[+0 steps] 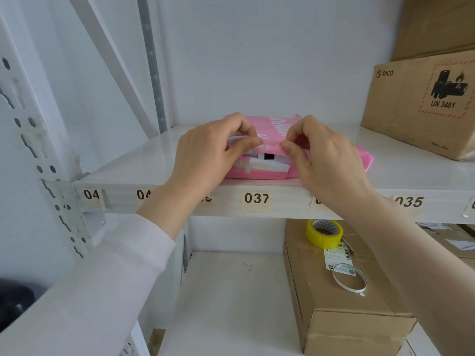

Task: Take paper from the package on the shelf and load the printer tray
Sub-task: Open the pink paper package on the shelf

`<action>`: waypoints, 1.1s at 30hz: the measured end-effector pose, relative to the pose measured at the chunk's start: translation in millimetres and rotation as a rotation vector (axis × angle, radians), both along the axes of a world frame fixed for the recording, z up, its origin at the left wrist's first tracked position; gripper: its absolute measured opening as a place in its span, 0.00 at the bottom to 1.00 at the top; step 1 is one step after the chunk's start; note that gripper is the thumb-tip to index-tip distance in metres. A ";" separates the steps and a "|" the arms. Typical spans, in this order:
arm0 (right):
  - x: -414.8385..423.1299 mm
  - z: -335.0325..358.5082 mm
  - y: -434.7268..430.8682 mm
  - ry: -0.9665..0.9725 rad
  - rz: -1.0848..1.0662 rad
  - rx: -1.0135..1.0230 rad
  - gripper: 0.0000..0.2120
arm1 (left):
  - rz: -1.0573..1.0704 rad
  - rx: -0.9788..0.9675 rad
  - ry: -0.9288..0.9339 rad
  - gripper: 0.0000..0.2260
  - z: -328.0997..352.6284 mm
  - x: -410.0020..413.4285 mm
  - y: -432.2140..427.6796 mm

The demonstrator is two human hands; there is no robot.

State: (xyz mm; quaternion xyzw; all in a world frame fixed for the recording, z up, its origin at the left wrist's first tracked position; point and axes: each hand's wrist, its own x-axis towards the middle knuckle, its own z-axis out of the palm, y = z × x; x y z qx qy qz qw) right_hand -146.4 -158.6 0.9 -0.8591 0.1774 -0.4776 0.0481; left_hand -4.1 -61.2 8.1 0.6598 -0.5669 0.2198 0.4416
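Observation:
A pink paper package (pixel 275 128) lies flat on the white shelf (pixel 144 165), its near end facing me with the wrapper flaps partly apart and white paper edges showing. My left hand (pixel 205 155) pinches the wrapper's top flap at the left of the opening between thumb and fingers. At the right of that opening my right hand (pixel 323 155) pinches the same flap. The printer and its tray are out of view.
A brown PICO carton (pixel 416 106) stands on the same shelf at the right, another carton above it. On the lower shelf (pixel 226 299) a cardboard box (pixel 341 291) carries a yellow tape roll (pixel 324 233) and a thin white ring. Numbered labels run along the shelf edge.

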 end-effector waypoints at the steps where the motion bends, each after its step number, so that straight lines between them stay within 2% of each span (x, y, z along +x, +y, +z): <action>1: 0.4 0.4 0.1 0.007 -0.006 0.009 0.06 | 0.002 0.000 0.004 0.08 0.5 -0.5 -0.8; 4: -1.0 1.5 1.2 0.013 0.012 0.032 0.05 | -0.041 0.014 0.014 0.07 0.3 1.1 1.1; 9: -2.2 3.7 1.5 0.022 0.080 0.114 0.05 | -0.304 0.167 0.168 0.11 1.5 16.4 25.4; 12: -1.6 3.8 0.1 0.021 0.085 0.123 0.05 | -0.241 0.102 0.137 0.08 -2.6 30.3 32.9; 15: 1.1 -0.7 0.7 -0.010 0.125 0.032 0.01 | -0.166 0.021 0.111 0.05 -7.6 34.9 32.1; 18: 8.3 -5.8 6.5 -0.023 0.171 -0.193 0.05 | -0.139 -0.010 0.138 0.03 -8.0 33.5 30.2; 21: 16.2 -10.9 11.3 -0.040 0.150 -0.331 0.06 | -0.149 -0.004 0.173 0.03 -7.0 32.6 30.0; 24: 22.5 -14.0 11.3 -0.043 0.083 -0.387 0.06 | -0.170 -0.011 0.196 0.04 -7.1 31.6 29.3; 27: 27.8 -13.6 11.7 -0.062 0.060 -0.348 0.08 | -0.194 -0.039 0.192 0.10 -9.8 28.9 30.2; 30: 31.7 -11.2 14.3 -0.069 0.088 -0.241 0.09 | -0.212 -0.061 0.114 0.10 -14.8 27.9 33.2; 33: 33.2 -9.6 16.5 -0.051 0.143 -0.168 0.08 | -0.168 -0.123 -0.183 0.05 -23.3 29.6 35.5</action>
